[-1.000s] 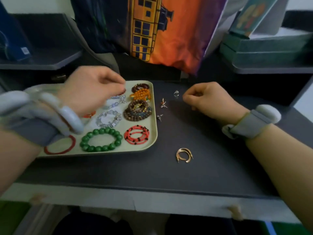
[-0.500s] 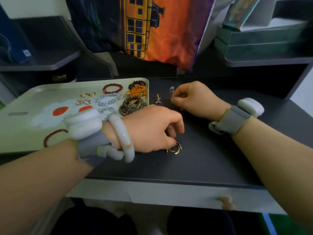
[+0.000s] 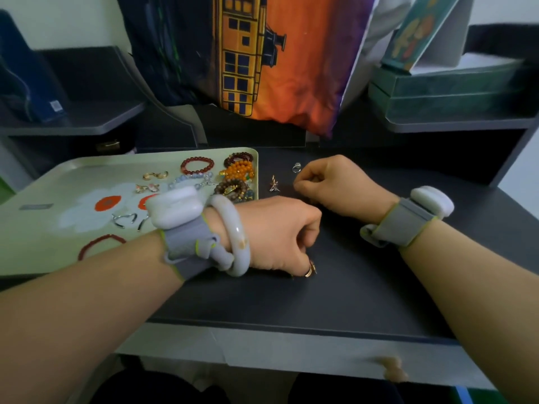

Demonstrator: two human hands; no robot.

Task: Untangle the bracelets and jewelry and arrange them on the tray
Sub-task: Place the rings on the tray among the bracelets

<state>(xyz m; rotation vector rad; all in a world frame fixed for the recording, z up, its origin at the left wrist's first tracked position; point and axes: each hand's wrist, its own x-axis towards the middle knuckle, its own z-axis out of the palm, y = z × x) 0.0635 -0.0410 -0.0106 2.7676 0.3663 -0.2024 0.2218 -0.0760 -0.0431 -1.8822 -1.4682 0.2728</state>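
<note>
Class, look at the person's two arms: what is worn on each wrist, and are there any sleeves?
No sleeves: both forearms are bare. The left wrist wears a grey fabric strap with yellow-green edging, a rounded white device on it, and a pale smooth bangle. The right wrist wears a matching grey strap with a white device.

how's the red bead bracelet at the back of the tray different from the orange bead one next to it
The red bead bracelet lies open as a single flat ring; the orange bead bracelet is bunched in a heap. The red one lies apart from other pieces; the orange one touches the dark bracelets around it. Both are beaded and lie on the tray.
</note>
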